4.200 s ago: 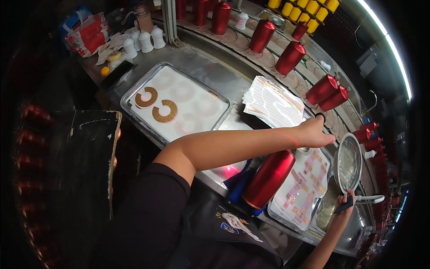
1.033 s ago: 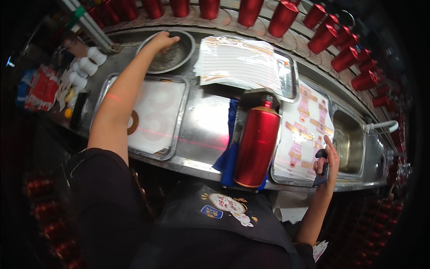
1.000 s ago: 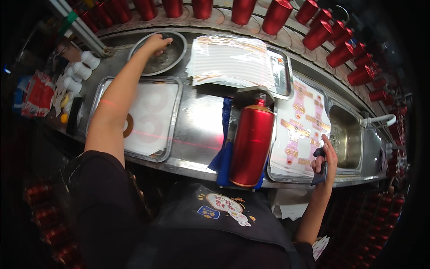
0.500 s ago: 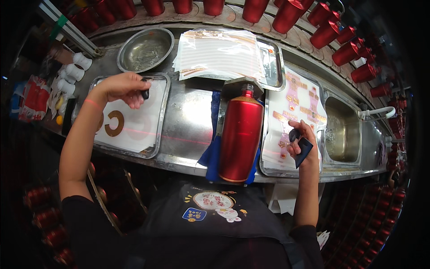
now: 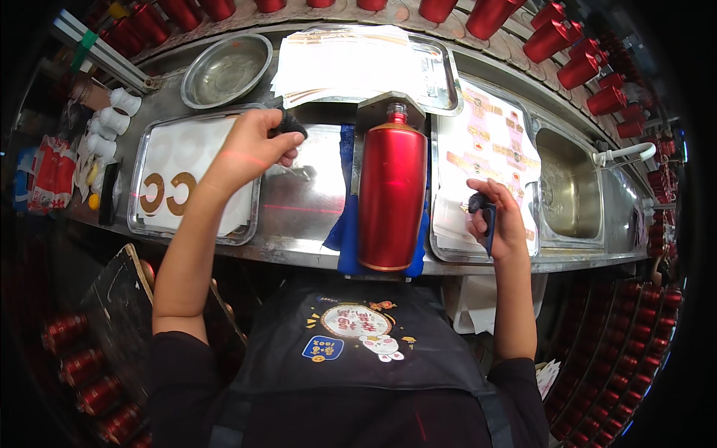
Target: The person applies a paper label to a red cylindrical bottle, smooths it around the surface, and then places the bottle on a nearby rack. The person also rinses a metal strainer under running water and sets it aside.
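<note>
My left hand (image 5: 258,148) is over the bare metal counter, between a tray and a bottle. Its fingers are pinched, and black covers at least one fingertip. A faint clear shine shows just below them; whether they hold a thin film, I cannot tell. My right hand (image 5: 502,216) holds a dark blue flat scraper (image 5: 489,228) above the right-hand tray, with a black cover on one finger. Between my hands a glossy red bottle (image 5: 392,198) lies on a blue cloth (image 5: 349,254), its neck pointing away from me. Gold C-shaped decals (image 5: 151,193) lie on white sheets in the left tray (image 5: 136,224).
A metal bowl (image 5: 196,75) and stacked white sheets (image 5: 343,63) are at the back. Patterned decal sheets (image 5: 485,149) fill the right tray, next to a sink (image 5: 569,216) with a white faucet (image 5: 631,151). Red bottles (image 5: 549,41) line the far conveyor.
My left hand has moved right, from above the left tray to the counter near the bottle. My right hand stays over its tray, and the scraper has turned more edge-on.
</note>
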Motion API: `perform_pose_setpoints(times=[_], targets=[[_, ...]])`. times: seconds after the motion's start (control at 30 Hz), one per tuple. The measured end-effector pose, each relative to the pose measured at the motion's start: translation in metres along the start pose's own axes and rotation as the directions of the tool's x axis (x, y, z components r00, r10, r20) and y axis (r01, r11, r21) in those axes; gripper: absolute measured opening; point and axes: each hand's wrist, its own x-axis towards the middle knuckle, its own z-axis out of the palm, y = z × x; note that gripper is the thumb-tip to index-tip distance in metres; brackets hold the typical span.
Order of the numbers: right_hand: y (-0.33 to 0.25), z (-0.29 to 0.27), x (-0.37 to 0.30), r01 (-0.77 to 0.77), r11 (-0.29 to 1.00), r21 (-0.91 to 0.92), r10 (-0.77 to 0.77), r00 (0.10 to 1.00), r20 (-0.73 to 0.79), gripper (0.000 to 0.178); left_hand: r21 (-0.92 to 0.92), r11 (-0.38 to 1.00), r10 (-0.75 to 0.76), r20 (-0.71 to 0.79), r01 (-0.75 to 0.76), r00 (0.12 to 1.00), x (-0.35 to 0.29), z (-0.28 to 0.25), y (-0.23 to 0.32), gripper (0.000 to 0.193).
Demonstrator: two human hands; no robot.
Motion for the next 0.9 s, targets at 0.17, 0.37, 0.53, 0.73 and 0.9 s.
perform_pose_setpoints(times=[0.17,0.37,0.53,0.73,0.9], targets=[[-0.004,-0.006,-0.019,0.248,0.914,-0.322,-0.205,0.965,0.161,0.034,-0.062,0.998,-0.016,-0.061,0.012,0.998,-0.009,0.033,0.008,0.029],[0.027,0.039,-0.041,0.425,0.653,-0.626,-0.237,0.901,0.364,0.060,-0.361,0.931,0.073,0.019,-0.062,0.997,-0.038,0.087,0.011,0.051],[0.047,0.059,-0.047,0.565,0.415,-0.714,-0.352,0.823,0.446,0.093,-0.456,0.888,0.081,0.027,-0.060,0.996,-0.042,0.113,0.017,0.062],[0.020,0.018,-0.032,0.462,0.631,-0.622,-0.193,0.871,0.452,0.058,-0.574,0.818,0.051,0.094,0.012,0.994,-0.040,0.106,0.022,0.058],[-0.037,-0.056,0.058,0.358,0.261,-0.896,-0.747,0.663,0.047,0.019,-0.611,0.791,0.044,0.093,0.022,0.995,-0.039,0.108,0.017,0.060]])
